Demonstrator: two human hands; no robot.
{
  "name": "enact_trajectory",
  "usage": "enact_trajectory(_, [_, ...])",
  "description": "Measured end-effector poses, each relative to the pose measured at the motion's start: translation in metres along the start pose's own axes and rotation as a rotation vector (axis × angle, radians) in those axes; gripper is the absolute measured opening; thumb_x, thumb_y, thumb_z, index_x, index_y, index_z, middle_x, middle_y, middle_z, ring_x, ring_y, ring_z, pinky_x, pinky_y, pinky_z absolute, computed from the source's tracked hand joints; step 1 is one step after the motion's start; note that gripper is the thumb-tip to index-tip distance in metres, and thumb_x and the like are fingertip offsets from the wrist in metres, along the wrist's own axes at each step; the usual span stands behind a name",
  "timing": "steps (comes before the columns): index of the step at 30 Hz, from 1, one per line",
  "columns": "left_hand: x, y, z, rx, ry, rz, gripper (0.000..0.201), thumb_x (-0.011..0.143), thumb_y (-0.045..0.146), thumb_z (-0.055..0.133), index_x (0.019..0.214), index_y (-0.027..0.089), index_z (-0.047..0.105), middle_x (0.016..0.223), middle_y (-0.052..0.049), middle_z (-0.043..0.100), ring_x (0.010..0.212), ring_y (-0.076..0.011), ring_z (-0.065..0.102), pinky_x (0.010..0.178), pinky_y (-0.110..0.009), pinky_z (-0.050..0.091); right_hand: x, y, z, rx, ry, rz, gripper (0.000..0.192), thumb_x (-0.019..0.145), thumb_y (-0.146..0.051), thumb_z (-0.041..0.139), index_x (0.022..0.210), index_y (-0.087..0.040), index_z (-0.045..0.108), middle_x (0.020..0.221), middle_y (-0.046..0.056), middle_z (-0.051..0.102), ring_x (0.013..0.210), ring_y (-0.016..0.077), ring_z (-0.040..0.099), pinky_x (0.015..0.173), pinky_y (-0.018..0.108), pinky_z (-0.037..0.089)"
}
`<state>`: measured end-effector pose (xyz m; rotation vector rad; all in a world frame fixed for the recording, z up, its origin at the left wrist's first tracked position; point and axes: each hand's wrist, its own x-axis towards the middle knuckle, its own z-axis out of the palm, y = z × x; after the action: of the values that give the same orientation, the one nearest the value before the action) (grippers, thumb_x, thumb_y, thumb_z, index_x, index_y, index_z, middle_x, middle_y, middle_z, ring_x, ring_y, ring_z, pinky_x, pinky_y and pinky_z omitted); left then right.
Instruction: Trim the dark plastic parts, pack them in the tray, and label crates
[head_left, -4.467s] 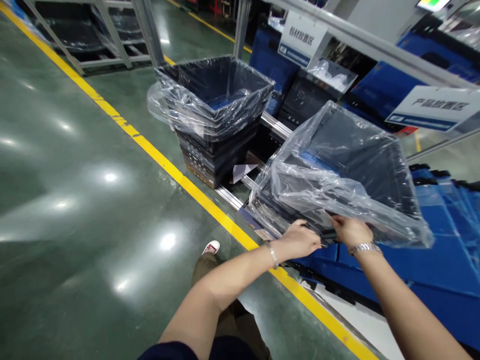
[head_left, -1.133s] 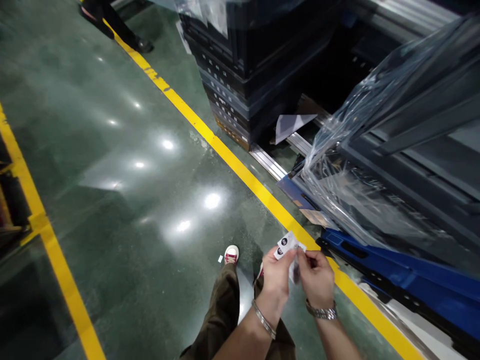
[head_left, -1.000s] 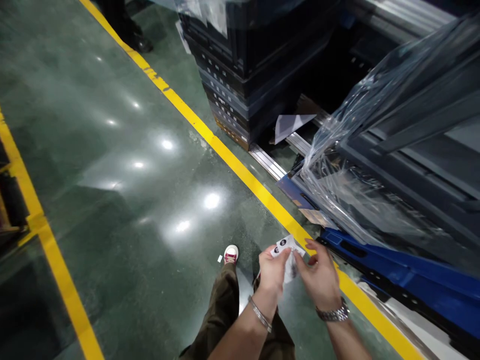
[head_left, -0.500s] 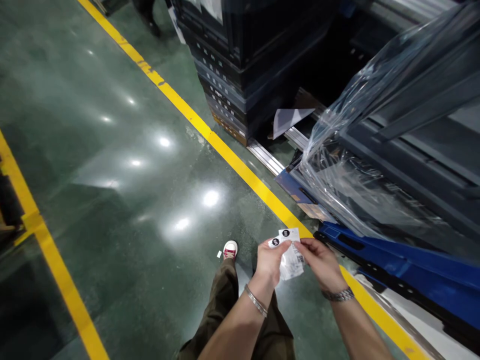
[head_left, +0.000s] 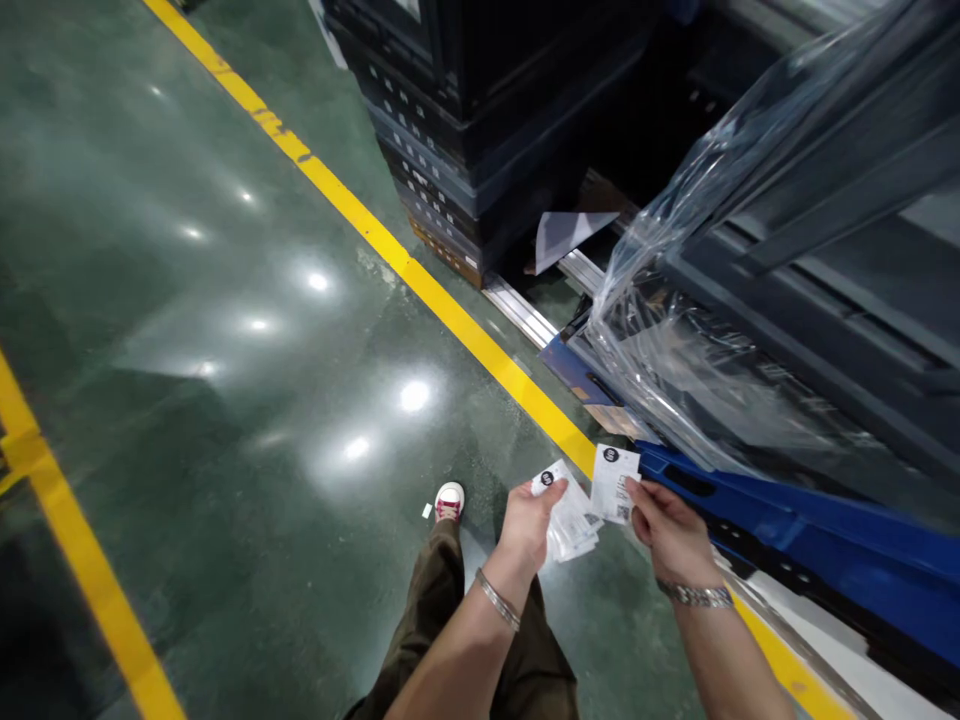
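My left hand (head_left: 528, 518) pinches a small sheaf of white label sheets (head_left: 571, 519) with a black round mark at the top. My right hand (head_left: 669, 525) holds one separate white label (head_left: 614, 482) by its lower edge, just right of the sheaf. Both hands are low, above the green floor, near the yellow line. Right above them sits a dark grey crate wrapped in clear plastic (head_left: 757, 300), resting on a blue plastic crate (head_left: 795, 540).
A stack of dark crates (head_left: 465, 130) stands beyond the yellow floor line (head_left: 420, 285). An aluminium rail (head_left: 525, 310) and a loose white sheet (head_left: 562, 232) lie between the stacks. My shoe (head_left: 448, 500) and trouser leg are below. Another yellow line (head_left: 67, 530) runs at left.
My hands left the wrapped crate and came down holding labels. In the last half second my right hand pulled one label away to the right of the sheaf.
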<state>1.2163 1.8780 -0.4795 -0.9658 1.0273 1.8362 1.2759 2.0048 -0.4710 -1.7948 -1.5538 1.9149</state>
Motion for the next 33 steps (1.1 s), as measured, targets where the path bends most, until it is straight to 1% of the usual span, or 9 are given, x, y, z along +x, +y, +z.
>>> enact_trajectory(6, [0.034, 0.001, 0.014, 0.006, -0.139, 0.005, 0.047, 0.036, 0.036, 0.091, 0.069, 0.010, 0.070, 0.062, -0.008, 0.071, 0.068, -0.0236, 0.069, 0.073, -0.033, 0.053, 0.014, 0.007, -0.040, 0.044, 0.117, 0.018, 0.060, 0.023, -0.055, 0.085, 0.063, -0.019, 0.059, 0.042, -0.002, 0.057, 0.035, 0.0106, 0.048, 0.031, 0.020, 0.029])
enact_trajectory(13, [0.101, -0.004, 0.100, -0.105, -0.341, -0.010, 0.034, 0.041, 0.023, 0.089, 0.065, 0.012, 0.067, 0.062, -0.006, 0.069, 0.080, -0.0255, 0.069, 0.086, -0.037, 0.051, 0.039, 0.022, -0.059, -0.071, 0.134, -0.078, 0.048, 0.029, -0.051, 0.084, 0.058, -0.021, 0.060, 0.055, 0.003, 0.068, 0.049, 0.0214, 0.065, 0.040, 0.028, 0.049])
enact_trajectory(16, [0.072, 0.008, 0.120, -0.141, -0.527, -0.049, 0.043, 0.036, 0.028, 0.091, 0.068, 0.011, 0.069, 0.064, -0.007, 0.069, 0.077, -0.0270, 0.069, 0.086, -0.040, 0.051, 0.047, 0.016, -0.050, -0.165, 0.128, -0.162, 0.045, 0.033, -0.054, 0.081, 0.055, -0.022, 0.058, 0.050, 0.004, 0.066, 0.047, 0.0224, 0.064, 0.040, 0.031, 0.050])
enact_trajectory(19, [0.014, 0.035, 0.134, -0.106, -0.850, -0.123, 0.033, 0.048, 0.030, 0.087, 0.068, 0.012, 0.068, 0.063, -0.003, 0.067, 0.066, -0.0187, 0.064, 0.087, -0.038, 0.049, 0.046, -0.005, -0.039, -0.245, 0.195, -0.321, 0.037, 0.044, -0.051, 0.076, 0.055, -0.021, 0.058, 0.047, 0.004, 0.062, 0.040, 0.0197, 0.057, 0.036, 0.030, 0.045])
enact_trajectory(21, [-0.019, 0.058, 0.146, -0.041, -0.956, -0.112, 0.007, 0.071, 0.012, 0.067, 0.064, 0.013, 0.065, 0.060, 0.000, 0.063, 0.066, -0.0138, 0.063, 0.091, -0.036, 0.045, 0.040, -0.024, -0.039, -0.274, 0.334, -0.471, 0.032, 0.053, -0.048, 0.073, 0.061, -0.020, 0.060, 0.051, 0.004, 0.063, 0.045, 0.0190, 0.058, 0.043, 0.031, 0.047])
enact_trajectory(23, [-0.037, 0.078, 0.161, 0.053, -1.054, -0.055, 0.023, 0.080, 0.002, 0.050, 0.063, 0.012, 0.063, 0.060, 0.001, 0.060, 0.081, -0.0159, 0.066, 0.092, -0.035, 0.043, 0.034, -0.042, -0.045, -0.279, 0.537, -0.633, 0.031, 0.060, -0.046, 0.069, 0.073, -0.018, 0.063, 0.066, 0.007, 0.068, 0.060, 0.0210, 0.064, 0.059, 0.034, 0.053])
enact_trajectory(25, [-0.040, 0.093, 0.174, 0.118, -1.149, 0.010, 0.025, 0.083, 0.002, 0.048, 0.065, 0.010, 0.063, 0.062, 0.001, 0.062, 0.100, -0.0208, 0.065, 0.092, -0.033, 0.044, 0.030, -0.054, -0.054, -0.320, 0.715, -0.824, 0.030, 0.067, -0.041, 0.064, 0.085, -0.016, 0.065, 0.082, 0.009, 0.070, 0.075, 0.0232, 0.066, 0.072, 0.037, 0.053])
enact_trajectory(28, [-0.033, 0.103, 0.184, 0.210, -1.252, 0.038, 0.022, 0.083, 0.007, 0.053, 0.065, 0.011, 0.065, 0.064, 0.002, 0.066, 0.115, -0.0285, 0.057, 0.089, -0.033, 0.046, 0.032, -0.061, -0.064, -0.455, 0.835, -1.036, 0.022, 0.070, -0.028, 0.058, 0.085, -0.016, 0.068, 0.082, 0.009, 0.070, 0.073, 0.0237, 0.066, 0.070, 0.039, 0.054])
enact_trajectory(33, [-0.028, 0.111, 0.184, 0.292, -1.456, 0.105, 0.037, 0.085, 0.018, 0.036, 0.071, 0.009, 0.069, 0.063, 0.005, 0.070, 0.119, -0.0253, 0.046, 0.075, -0.024, 0.044, 0.048, -0.061, -0.061, -0.381, 0.829, -1.024, 0.024, 0.073, -0.029, 0.051, 0.086, -0.015, 0.066, 0.079, 0.011, 0.070, 0.067, 0.0252, 0.069, 0.060, 0.039, 0.056])
